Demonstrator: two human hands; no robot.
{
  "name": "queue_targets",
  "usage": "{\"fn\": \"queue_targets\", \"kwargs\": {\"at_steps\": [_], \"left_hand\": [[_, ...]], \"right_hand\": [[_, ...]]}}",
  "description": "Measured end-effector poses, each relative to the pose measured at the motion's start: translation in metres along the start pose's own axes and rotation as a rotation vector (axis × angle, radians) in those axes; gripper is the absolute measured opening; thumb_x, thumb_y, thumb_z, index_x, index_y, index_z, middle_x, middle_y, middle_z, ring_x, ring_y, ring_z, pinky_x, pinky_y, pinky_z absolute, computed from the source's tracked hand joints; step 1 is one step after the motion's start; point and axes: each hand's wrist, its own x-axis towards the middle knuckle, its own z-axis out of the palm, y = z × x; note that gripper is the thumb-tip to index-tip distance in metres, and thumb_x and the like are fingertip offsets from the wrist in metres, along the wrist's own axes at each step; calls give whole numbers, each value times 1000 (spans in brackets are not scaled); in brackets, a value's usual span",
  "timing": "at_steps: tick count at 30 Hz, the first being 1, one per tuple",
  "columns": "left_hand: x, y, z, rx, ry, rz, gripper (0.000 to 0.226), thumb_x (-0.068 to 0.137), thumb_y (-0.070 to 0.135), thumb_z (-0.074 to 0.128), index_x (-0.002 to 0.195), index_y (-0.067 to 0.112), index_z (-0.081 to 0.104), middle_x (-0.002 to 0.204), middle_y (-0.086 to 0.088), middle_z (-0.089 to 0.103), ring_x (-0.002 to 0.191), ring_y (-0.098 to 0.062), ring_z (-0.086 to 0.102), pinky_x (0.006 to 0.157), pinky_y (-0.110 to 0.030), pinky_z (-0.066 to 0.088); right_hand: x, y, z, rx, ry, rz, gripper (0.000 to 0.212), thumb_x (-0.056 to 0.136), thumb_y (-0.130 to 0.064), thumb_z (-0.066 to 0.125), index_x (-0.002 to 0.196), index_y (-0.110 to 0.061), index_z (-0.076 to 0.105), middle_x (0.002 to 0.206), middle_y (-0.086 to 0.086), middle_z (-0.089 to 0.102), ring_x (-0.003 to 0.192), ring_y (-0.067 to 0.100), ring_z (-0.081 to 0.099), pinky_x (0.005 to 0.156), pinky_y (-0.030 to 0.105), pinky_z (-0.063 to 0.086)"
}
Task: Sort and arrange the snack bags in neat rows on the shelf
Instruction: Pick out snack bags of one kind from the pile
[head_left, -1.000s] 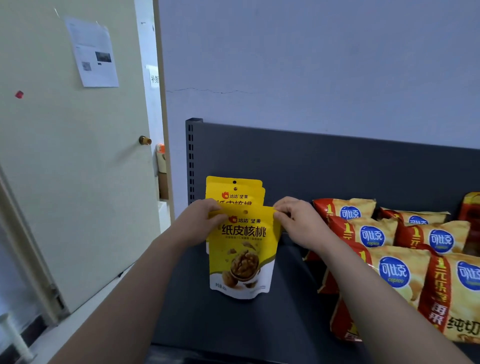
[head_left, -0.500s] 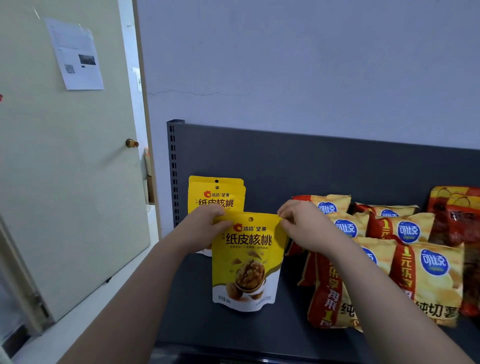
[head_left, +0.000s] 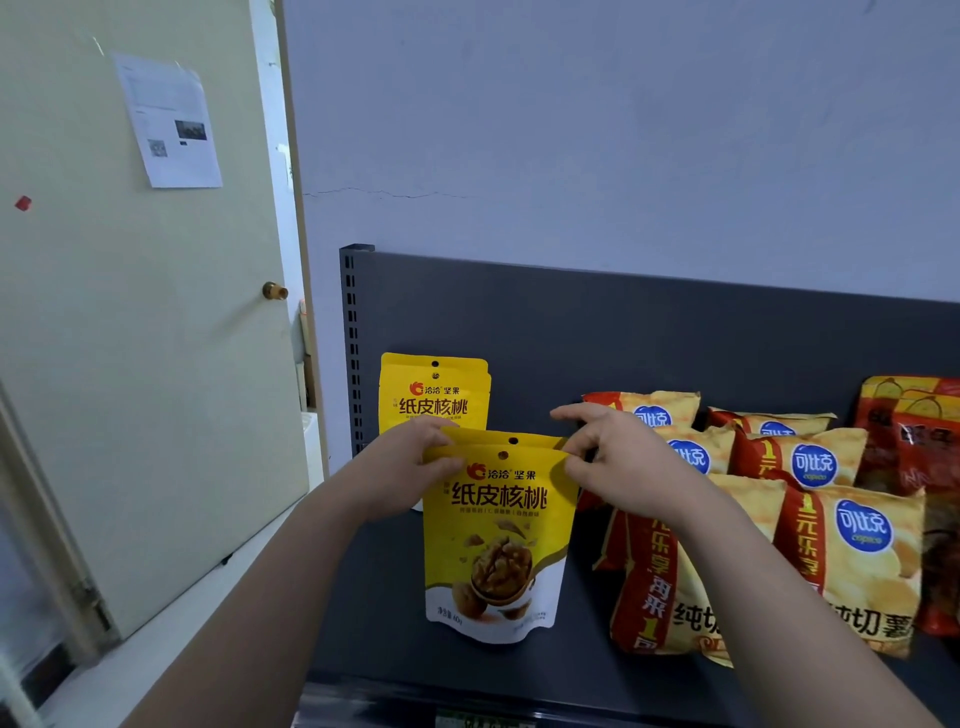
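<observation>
Pinches the top corners of two stacked yellow walnut pouches (head_left: 498, 540) at frame centre with left hand (head_left: 415, 462) and right hand (head_left: 618, 462), bases on dark shelf (head_left: 384, 613). Behind, centre-left: rear walnut pouches (head_left: 434, 400). Right side: rows of chip bags (head_left: 815, 467).

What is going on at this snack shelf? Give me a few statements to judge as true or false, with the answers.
1. The left hand and right hand each pinch a top corner of the front yellow walnut bag. True.
2. That bag lies flat on the shelf. False: it stands upright.
3. The rear walnut bags stand behind it. True.
4. The chip bags sit left of the walnut bags. False: they are to the right.
</observation>
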Motion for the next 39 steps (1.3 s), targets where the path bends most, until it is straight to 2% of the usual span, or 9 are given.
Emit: {"fn": "queue_targets", "kwargs": {"at_steps": [2,9,12,14,17,23,27,33,39], "left_hand": [[-1,2,1,-19,-8,5,26,96,32,55,103,15,73,137,11,45,121,-11,45,104,-34,42],[-6,7,-1,-71,-1,-8,6,89,42,62,94,40,63,141,11,40,132,-8,34,112,-38,33],[-8,11,-7,-122,49,12,18,86,46,61,98,34,68,129,14,46,126,-6,40,96,-29,45],[-5,12,-14,-142,103,18,20,89,44,60,102,30,68,121,17,49,118,-5,46,82,-20,47],[9,7,-29,-60,190,16,23,92,44,59,109,31,65,119,16,57,117,-6,51,94,-29,46],[55,-19,-56,175,295,-127,41,95,35,59,133,22,54,134,1,54,117,-18,53,90,-30,43],[84,-46,-66,293,218,-231,47,94,32,60,138,19,50,141,-5,48,119,-23,53,96,-34,45],[111,-65,-68,310,89,-256,33,92,32,63,119,14,66,127,-6,52,107,-21,55,86,-31,44],[124,-71,-62,265,151,-276,24,96,22,59,110,7,70,117,-7,63,89,-14,52,75,-26,41]], "right_hand": [[-2,-1,-1,6,-17,5,25,88,-17,59,67,-27,69,148,-13,40,106,2,55,75,20,47],[-8,-2,-4,40,3,29,14,85,-26,65,79,-23,77,148,-13,40,117,1,48,85,24,46],[-3,-2,-10,58,30,4,14,87,-35,66,82,-28,76,144,-14,45,104,-4,51,75,15,40],[4,-2,-15,77,58,-6,15,89,-38,64,86,-30,76,140,-12,50,110,2,51,79,15,39],[25,-2,-20,57,91,-13,14,92,-34,61,94,-29,74,136,-7,56,123,9,49,104,30,37],[89,-2,-17,-21,54,-2,29,94,-26,59,123,-23,64,132,-5,58,121,13,53,101,28,42],[134,0,-9,-63,-39,16,39,93,-25,61,132,-23,57,136,-1,55,121,18,52,99,30,42],[183,10,15,-72,-202,3,22,92,-27,63,113,-24,69,129,-3,58,119,16,53,101,32,44],[194,11,26,-106,-172,11,24,93,-12,53,83,1,70,102,14,67,93,32,63,85,43,54]]}}
